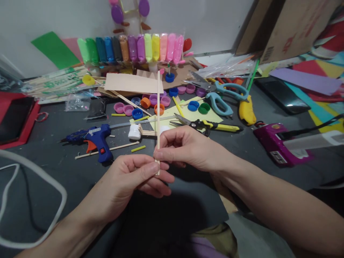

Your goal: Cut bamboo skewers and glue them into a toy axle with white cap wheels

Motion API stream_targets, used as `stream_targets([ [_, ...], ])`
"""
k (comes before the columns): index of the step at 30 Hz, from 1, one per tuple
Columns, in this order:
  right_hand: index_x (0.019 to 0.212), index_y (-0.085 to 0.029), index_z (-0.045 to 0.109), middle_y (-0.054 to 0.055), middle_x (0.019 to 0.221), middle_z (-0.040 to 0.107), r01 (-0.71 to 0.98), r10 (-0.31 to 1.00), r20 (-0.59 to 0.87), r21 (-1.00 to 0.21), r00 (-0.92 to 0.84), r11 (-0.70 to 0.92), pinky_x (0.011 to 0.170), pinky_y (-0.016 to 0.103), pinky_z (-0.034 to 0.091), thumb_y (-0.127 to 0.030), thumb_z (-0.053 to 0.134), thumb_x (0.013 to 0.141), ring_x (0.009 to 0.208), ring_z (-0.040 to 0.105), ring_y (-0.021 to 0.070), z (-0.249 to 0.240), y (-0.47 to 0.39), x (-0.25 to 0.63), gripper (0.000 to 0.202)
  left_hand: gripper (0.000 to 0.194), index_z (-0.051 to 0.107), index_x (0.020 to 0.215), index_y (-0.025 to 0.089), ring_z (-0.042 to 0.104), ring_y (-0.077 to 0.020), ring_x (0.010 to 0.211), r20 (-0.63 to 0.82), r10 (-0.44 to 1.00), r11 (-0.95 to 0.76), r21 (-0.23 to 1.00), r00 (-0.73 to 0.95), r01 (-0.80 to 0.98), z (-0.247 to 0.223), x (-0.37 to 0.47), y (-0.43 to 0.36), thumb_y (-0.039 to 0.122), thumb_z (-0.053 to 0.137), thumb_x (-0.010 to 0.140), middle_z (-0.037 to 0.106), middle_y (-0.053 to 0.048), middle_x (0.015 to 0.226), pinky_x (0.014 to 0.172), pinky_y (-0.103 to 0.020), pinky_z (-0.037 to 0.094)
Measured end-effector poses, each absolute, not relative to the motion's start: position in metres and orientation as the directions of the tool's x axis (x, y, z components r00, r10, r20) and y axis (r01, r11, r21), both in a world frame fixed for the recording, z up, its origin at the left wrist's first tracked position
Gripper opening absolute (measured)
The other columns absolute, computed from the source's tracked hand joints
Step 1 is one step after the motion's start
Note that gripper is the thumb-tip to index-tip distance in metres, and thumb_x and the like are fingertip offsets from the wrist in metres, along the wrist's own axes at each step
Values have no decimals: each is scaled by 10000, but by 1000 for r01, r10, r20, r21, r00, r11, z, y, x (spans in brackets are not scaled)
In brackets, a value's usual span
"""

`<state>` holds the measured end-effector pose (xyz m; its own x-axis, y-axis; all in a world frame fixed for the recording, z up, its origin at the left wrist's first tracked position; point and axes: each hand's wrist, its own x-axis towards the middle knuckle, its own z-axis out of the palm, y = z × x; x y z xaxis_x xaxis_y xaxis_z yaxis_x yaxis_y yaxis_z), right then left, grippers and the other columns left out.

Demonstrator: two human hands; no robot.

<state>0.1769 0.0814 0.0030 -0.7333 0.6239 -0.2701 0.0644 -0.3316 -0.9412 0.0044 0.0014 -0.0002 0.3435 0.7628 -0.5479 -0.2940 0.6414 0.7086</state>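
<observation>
A long thin wooden stick (158,114) stands nearly upright in front of me. Around its lower end my left hand (137,175) is closed, thumb and fingers pinching it. Just above, my right hand (185,147) pinches the same stick between thumb and fingers. Its bottom looks doubled, perhaps by a second piece alongside; the fingers partly hide this. Behind the hands, a white cap-like piece (134,132) lies by short wooden sticks (148,132). A blue glue gun (100,139) rests on the table to the left, near another loose stick (107,150).
Yellow-handled cutters (215,125), blue-handled scissors (220,102) and a yellow utility knife (247,110) lie at right. Several bottle caps (137,114) are scattered mid-table. Coloured clay packs (133,48) stand behind. A purple box (279,143) with a cable sits far right; a white cable (63,193) loops left.
</observation>
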Motion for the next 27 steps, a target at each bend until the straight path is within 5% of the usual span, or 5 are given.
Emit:
stream_targets([
  [11,669,-151,602,-53,589,583,55,641,-236,-956,-731,-289,428,190,311,-323,737,798,465,412,48,2,77,175,254,152,784,825,172,727,-107,609,-556,788,609,766,264,-205,-2,5,0,304,719,865,800,-44,779,604,-152,561],
  [16,829,-154,651,-16,714,619,223,720,-101,-972,-687,76,564,225,410,-412,603,922,605,526,100,27,82,191,278,174,787,840,169,720,-113,603,-525,824,559,813,211,-162,-2,3,2,338,746,836,798,-50,769,607,-169,567],
  [18,909,-164,661,26,816,669,453,810,-4,-830,-586,324,644,266,438,-445,573,940,710,592,153,39,85,209,296,167,789,857,169,720,-115,601,-502,842,534,827,198,-174,-1,2,2,330,749,833,801,-55,785,610,-176,570],
  [23,1100,-112,635,163,968,681,872,872,-31,0,-489,489,747,411,476,-463,693,826,918,637,348,27,90,270,449,178,786,851,161,720,-129,585,-460,866,495,845,194,-205,2,2,2,334,747,829,802,-67,788,596,-200,576],
  [27,1252,-69,542,200,1106,651,838,837,-138,65,-529,541,832,441,512,-523,674,817,1001,623,352,2,88,296,642,147,783,817,165,717,-137,567,-442,877,477,849,190,-229,8,3,0,308,749,822,798,-60,756,583,-211,574],
])
